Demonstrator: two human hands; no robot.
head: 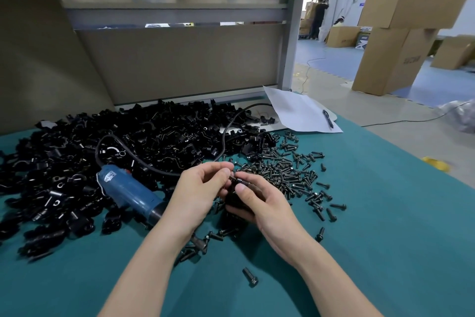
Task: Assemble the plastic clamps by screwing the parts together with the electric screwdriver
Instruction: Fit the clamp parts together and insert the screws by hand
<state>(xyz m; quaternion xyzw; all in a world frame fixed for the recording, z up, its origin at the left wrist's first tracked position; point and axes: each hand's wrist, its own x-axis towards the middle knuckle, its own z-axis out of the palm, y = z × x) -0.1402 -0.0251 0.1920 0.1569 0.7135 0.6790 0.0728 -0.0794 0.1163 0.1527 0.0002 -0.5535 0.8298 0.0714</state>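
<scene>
Head view: nearest, the teal counter [385, 239] is bare cloth on both sides of the forearms, except for a lone screw [250, 277] lying between them. Just beyond it, above the counter, the left hand [203, 188] pinches a small screw [237, 179] in its curled fingertips. The right hand [257, 201] touches it and grips a dark clamp part [235, 201], thumb on top. Loose screws [290, 170] spread right and far of the hands and thin out well short of the counter's right edge, leaving open cloth there. Just left of the left wrist the blue electric screwdriver [128, 192] lies on its side, its tip hidden behind that wrist. Its cord [223, 134] loops over the pile of black clamp parts [115, 136], which fills the left and far side up to the grey partition [180, 64]. A paper sheet [300, 111] with a pen [328, 118] sits at the far right corner. Cardboard boxes [393, 59] stand on the floor beyond.
</scene>
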